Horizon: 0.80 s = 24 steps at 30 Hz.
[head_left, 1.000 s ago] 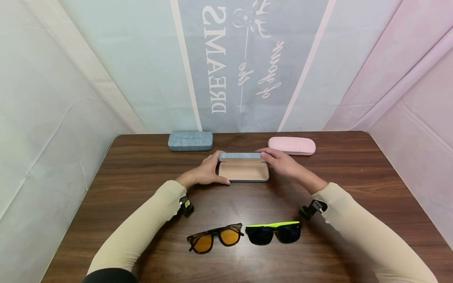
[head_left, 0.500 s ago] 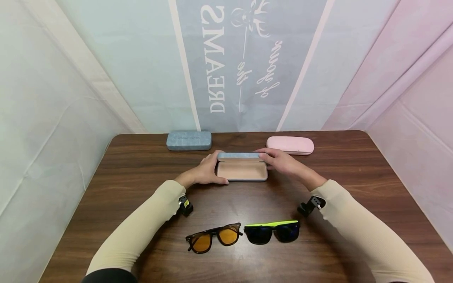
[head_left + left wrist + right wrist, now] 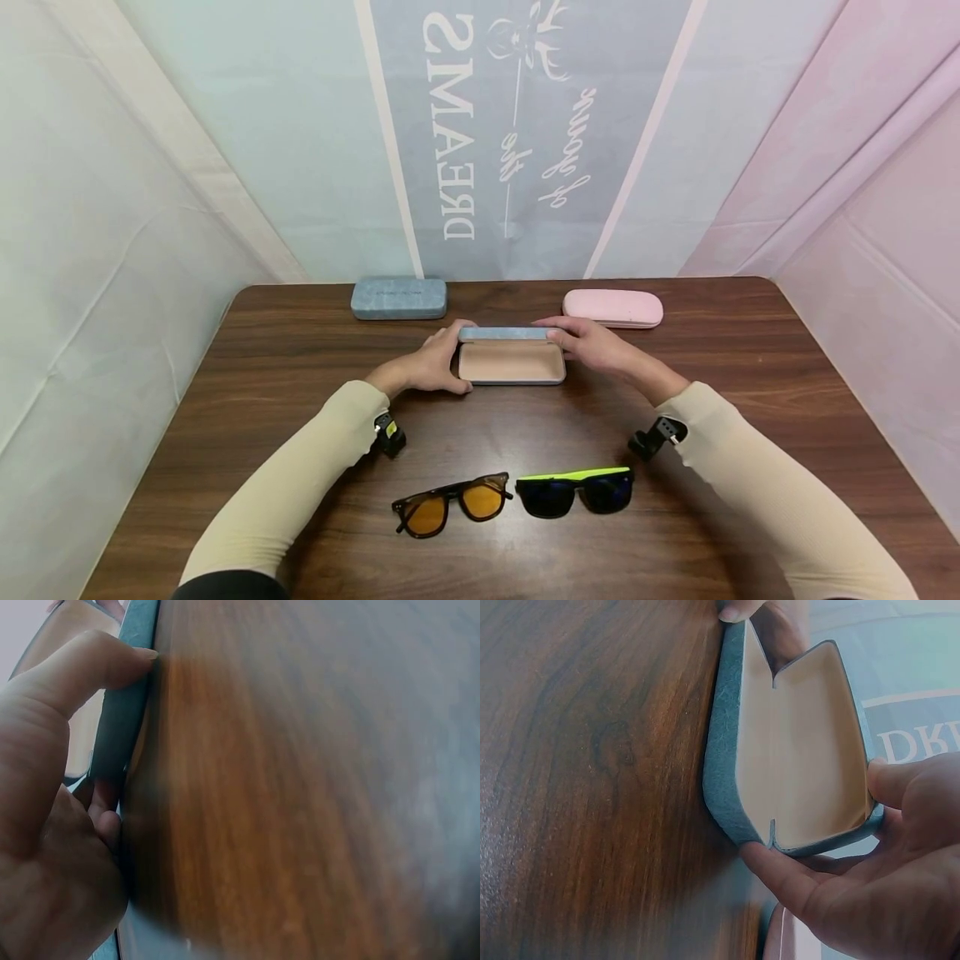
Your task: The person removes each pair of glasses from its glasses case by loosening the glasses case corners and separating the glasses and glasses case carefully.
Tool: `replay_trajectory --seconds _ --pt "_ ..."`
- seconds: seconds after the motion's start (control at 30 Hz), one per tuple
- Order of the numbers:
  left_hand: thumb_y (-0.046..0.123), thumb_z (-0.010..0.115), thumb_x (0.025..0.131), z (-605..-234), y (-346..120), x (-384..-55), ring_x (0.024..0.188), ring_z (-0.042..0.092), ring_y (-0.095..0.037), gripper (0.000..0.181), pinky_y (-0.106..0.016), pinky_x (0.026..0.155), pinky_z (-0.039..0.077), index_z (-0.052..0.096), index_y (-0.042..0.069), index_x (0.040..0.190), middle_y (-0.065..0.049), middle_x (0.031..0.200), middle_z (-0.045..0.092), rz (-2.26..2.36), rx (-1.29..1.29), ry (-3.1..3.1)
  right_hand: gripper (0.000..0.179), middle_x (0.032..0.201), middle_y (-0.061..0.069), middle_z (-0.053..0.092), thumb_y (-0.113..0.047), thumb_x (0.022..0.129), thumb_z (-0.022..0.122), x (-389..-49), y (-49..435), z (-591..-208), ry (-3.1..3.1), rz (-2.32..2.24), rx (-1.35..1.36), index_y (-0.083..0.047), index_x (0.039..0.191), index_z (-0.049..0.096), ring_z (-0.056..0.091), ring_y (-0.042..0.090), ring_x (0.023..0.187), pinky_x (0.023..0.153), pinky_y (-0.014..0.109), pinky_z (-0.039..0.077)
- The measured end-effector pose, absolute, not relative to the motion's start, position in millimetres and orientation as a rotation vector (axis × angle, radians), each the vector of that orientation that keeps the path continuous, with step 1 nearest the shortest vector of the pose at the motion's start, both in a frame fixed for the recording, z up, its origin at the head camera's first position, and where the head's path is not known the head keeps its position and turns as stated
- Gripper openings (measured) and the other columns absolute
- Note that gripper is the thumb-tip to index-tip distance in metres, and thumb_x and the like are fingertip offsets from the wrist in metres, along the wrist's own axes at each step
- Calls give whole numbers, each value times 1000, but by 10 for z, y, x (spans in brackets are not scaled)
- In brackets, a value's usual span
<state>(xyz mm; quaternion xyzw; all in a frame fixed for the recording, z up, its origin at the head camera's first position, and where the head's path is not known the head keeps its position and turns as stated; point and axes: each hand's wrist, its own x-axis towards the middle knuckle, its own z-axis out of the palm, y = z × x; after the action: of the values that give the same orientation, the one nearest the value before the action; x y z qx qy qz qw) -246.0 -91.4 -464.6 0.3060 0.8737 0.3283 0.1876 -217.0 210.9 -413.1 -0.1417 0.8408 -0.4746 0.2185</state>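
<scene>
Lying lengthwise from left to right, the case (image 3: 512, 364) faces the person with its pale inside, hinge along the far side and lid (image 3: 502, 333) raised; it seems to be on the table (image 3: 750, 367), though a slight gap underneath would be hard to see. The left hand (image 3: 429, 363) grips its left end; the right hand (image 3: 597, 343) pinches the lid's right end. Amber glasses (image 3: 453, 502) and dark glasses (image 3: 575, 492) lie nearer the person, side by side.
</scene>
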Motion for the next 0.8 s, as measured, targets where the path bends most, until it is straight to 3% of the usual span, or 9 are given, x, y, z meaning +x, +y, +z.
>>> replay_trajectory --seconds 0.57,0.8 --pt "17 83 80 -4624 -927 -2431 128 42 -36 93 -55 112 27 24 9 152 -19 143 45 935 880 2456 43 151 25 46 -18 111 43 -2162 2119 -4108 2393 -1215 -464 -2 151 47 46 40 137 103 53 47" --pt "14 83 78 -4618 -927 -2428 126 44 -35 90 -55 112 27 28 6 150 -18 144 45 977 920 2454 39 146 24 50 -15 110 45 -2150 2115 -4105 2455 -1182 -513 -2 147 51 47 38 134 106 56 41"
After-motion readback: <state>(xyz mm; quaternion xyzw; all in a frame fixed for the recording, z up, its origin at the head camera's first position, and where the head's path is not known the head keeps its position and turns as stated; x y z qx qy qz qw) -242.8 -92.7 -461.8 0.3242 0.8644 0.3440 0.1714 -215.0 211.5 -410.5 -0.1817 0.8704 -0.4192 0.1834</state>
